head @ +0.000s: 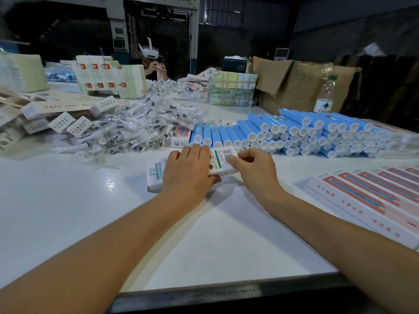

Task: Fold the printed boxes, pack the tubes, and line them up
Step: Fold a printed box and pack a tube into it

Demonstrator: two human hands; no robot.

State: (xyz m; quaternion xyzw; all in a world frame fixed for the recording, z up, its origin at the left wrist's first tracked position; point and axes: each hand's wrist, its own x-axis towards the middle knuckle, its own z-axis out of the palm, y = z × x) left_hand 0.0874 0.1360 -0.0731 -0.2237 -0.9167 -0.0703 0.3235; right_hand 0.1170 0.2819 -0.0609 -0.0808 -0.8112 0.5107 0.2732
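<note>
While the left hand [189, 171] lies flat on the white printed cardboard box [192, 169], fingers straight, the right hand [254, 166] pinches its barcode end. Box rests on white table [68, 211]. Blue plastic tubes [294, 132] stacked just behind box.

Water bottle [325, 94] beside cardboard carton [294, 87]; headset-wearing person [152, 62] opposite.

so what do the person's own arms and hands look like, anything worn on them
Both arms are bare up to the frame edge, with no sleeves in view. The left hand and right hand wear no gloves, rings, watch or wristband that can be seen.
</note>
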